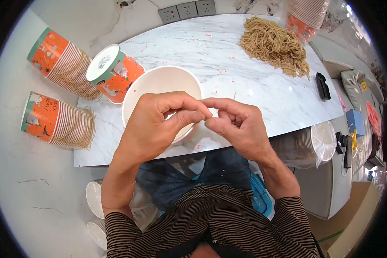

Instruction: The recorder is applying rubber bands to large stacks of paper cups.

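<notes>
My left hand (157, 122) and my right hand (244, 127) meet fingertip to fingertip above a large white paper bucket (165, 79). Both are closed in a pinch, thumb against forefinger. Whatever lies between the fingertips is too small to make out. The bucket stands near the table's front edge with its mouth facing up; my hands cover part of its opening. Just behind and left of it, an orange and green printed paper bucket (127, 75) stands upside down, its white base on top.
Marble-patterned table (219, 47) has small orange specks on it. At its far right lie a heap of tan string (275, 45) and a black object (322, 86). Two stacks of printed buckets (64, 62) with strings hanging from them are at left. Wrapped buckets (307, 142) sit below right.
</notes>
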Demonstrator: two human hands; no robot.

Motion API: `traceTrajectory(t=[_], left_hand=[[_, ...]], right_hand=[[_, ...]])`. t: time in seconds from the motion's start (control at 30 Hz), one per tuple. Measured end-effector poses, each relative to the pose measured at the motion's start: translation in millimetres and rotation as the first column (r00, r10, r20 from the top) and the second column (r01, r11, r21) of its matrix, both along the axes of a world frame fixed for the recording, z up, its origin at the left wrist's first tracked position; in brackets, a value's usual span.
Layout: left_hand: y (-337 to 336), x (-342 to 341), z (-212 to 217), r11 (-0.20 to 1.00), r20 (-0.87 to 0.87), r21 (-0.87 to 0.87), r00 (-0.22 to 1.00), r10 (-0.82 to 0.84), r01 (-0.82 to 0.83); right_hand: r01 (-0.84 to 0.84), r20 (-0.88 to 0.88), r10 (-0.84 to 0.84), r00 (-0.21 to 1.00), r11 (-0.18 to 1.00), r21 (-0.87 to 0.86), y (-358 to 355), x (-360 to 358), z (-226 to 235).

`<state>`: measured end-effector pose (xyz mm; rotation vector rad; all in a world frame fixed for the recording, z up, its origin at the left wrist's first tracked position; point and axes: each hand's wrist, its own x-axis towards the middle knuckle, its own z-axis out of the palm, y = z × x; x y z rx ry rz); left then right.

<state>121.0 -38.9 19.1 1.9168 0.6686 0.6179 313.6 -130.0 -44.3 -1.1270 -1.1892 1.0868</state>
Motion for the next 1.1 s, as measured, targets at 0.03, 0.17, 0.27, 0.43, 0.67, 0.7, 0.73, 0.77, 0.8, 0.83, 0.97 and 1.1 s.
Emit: traceTrajectory(t=[0.03,0.17,0.27,0.43,0.67,0.7,0.73,0.77,0.8,0.83,0.97,1.1], left_hand=[[-0.1,-0.4,2.0,0.999,-0.013,-0.019,1.0,-0.026,0.026],[-1.1,-0.7,0.9,0.998,0.02,-0.003,0.998,-0.057,0.058],[-4.0,-0.2,0.8,0.995,0.04,0.088,0.998,-0.045,0.042],[-7.6,0.1,-3.5,0.988,0.05,0.155,0.999,-0.006,-0.001],[-10.7,0.9,0.3,0.974,0.014,0.225,1.0,0.014,-0.016],[-13.3,3.4,-0.3,0.974,0.014,0.225,1.0,0.014,-0.017],[-18.3,8.0,-1.4,0.98,0.077,0.158,0.991,0.111,-0.122],[-21.5,10.2,-2.1,0.971,0.132,0.084,0.969,0.21,-0.222],[-22.7,9.8,-2.5,0.971,0.131,0.085,0.969,0.21,-0.222],[-23.4,9.4,-3.3,0.962,0.122,0.132,0.967,0.225,-0.24],[-19.7,4.5,-8.7,0.897,0.048,0.402,0.983,0.177,-0.181],[-15.1,4.3,-13.2,0.751,0.077,0.646,0.99,0.114,-0.137]], right_hand=[[-0.004,0.002,0.004,1.0,0.999,0.044,1.1,-2.8,-1.7],[0.022,-0.023,-0.021,1.0,0.998,0.059,2.8,-3.7,-9.0],[0.059,-0.112,-0.048,0.993,0.993,0.099,2.2,-11.7,-12.5],[0.135,-0.024,-0.133,0.991,0.984,0.119,-0.1,-17.3,-14.0],[0.188,0.079,-0.208,0.975,0.959,0.212,-0.6,-16.4,-15.8],[0.188,0.079,-0.208,0.975,0.959,0.212,-1.1,-15.6,-16.2],[0.189,0.127,-0.228,0.965,0.947,0.261,-1.9,-15.1,-16.7],[0.187,0.175,-0.248,0.953,0.933,0.309,-2.4,-15.0,-17.0],[0.187,0.174,-0.248,0.953,0.933,0.309,-2.7,-15.6,-16.6],[0.189,0.196,-0.271,0.943,0.915,0.356,-2.8,-16.7,-15.9],[0.188,0.276,-0.345,0.897,0.863,0.468,-1.9,-14.1,-14.0],[0.168,0.303,-0.349,0.887,0.855,0.491,-0.2,-12.6,-13.9]])
